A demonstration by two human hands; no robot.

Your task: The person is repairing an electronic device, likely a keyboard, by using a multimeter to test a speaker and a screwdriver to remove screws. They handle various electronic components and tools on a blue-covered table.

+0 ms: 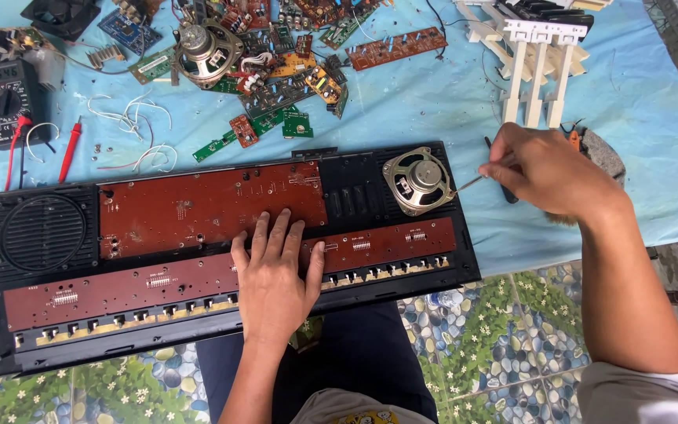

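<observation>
Hands at frame centre and right: the left hand (pixel 275 275) is lying flat, fingers spread, on the brown circuit boards (pixel 198 208), apparently steadying the black keyboard chassis (pixel 33 345) on the blue tabletop (pixel 402 102); the right hand (pixel 547 173) is gripping a screwdriver (pixel 472 182), its tip touching the round speaker (pixel 419 180).

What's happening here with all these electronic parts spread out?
A person sits with an opened black plastic keyboard case in front of them, brown circuit boards exposed inside. The left hand presses flat on the boards, while the right hand holds a thin metal screwdriver with its tip at the round grey speaker in the case's corner. Loose green circuit boards and a black multimeter lie on the blue cloth behind.
</observation>
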